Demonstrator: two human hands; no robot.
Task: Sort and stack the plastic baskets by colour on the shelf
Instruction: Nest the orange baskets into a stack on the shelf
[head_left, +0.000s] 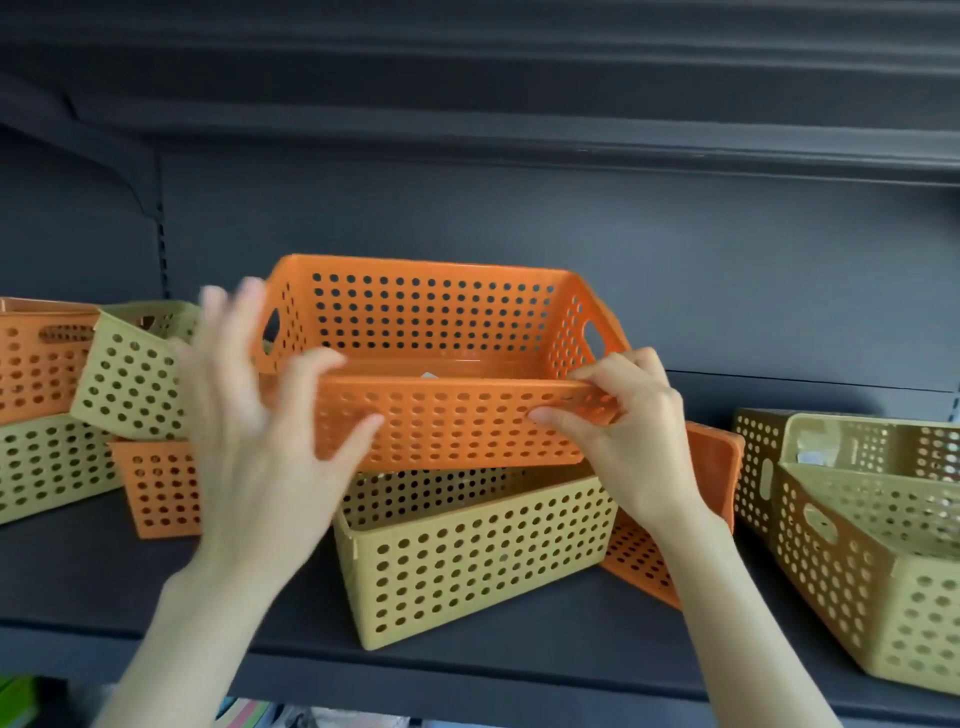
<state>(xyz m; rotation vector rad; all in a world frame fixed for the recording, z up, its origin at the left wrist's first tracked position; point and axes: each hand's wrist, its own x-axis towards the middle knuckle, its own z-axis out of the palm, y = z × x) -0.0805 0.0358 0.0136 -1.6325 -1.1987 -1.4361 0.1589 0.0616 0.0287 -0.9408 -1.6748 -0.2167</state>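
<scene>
An orange perforated basket (441, 338) is held above a yellow basket (467, 551) at the middle of the dark shelf (156, 587). My right hand (623, 436) pinches the orange basket's near rim at its right end. My left hand (260, 426) is blurred, with fingers spread at the near rim's left end; the thumb lies against the wall, and a grip is not clear. A second orange basket (691, 519) leans tilted behind the yellow one, on the right.
On the left stand an orange basket (36, 358) on a yellow one (47, 467), a tilted yellow basket (130, 374) and a small orange one (161, 488). Nested yellow baskets (862, 545) fill the right end. A shelf board hangs overhead.
</scene>
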